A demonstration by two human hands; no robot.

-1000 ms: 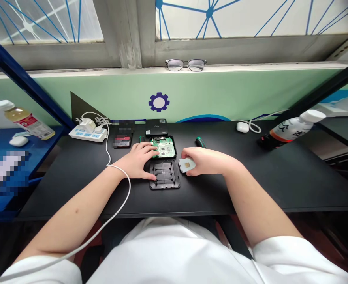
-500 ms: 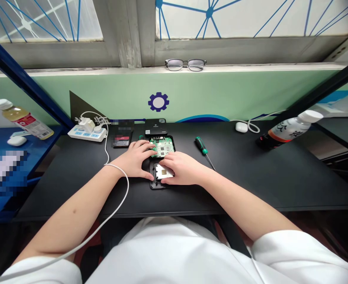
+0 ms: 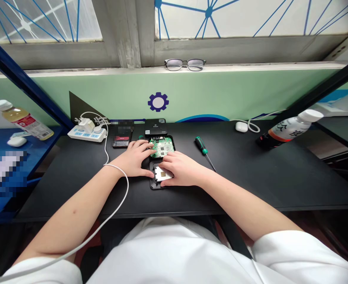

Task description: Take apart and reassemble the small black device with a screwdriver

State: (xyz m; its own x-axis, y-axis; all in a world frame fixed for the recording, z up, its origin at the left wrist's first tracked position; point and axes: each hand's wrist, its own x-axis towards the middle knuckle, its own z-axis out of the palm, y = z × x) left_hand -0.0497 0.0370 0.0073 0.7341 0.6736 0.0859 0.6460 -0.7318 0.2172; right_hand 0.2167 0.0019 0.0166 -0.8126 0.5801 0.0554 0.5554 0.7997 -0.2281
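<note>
A silver metal plate (image 3: 158,174) with a small tan square lies over a black plastic cover (image 3: 154,186). My right hand (image 3: 182,169) grips the plate's right side between thumb and fingers. My left hand (image 3: 134,159) is open, its fingers spread onto the left edge of a green circuit board (image 3: 164,147) in a black housing. Its thumb reaches the left edge of the cover. Behind the board lies a flat black box (image 3: 156,127). A green-and-black screwdriver (image 3: 202,146) rests to the right of my hands.
A white power strip (image 3: 86,134) feeds a white cable (image 3: 126,189) that crosses my left forearm. Near it lies a phone-like dark device (image 3: 122,138). A bottle (image 3: 289,129) and a white earbud case (image 3: 241,126) stand at right. Glasses (image 3: 185,64) rest on the sill.
The metal plate and my right hand have shifted very slightly left. My left hand stays nearly where it was.
</note>
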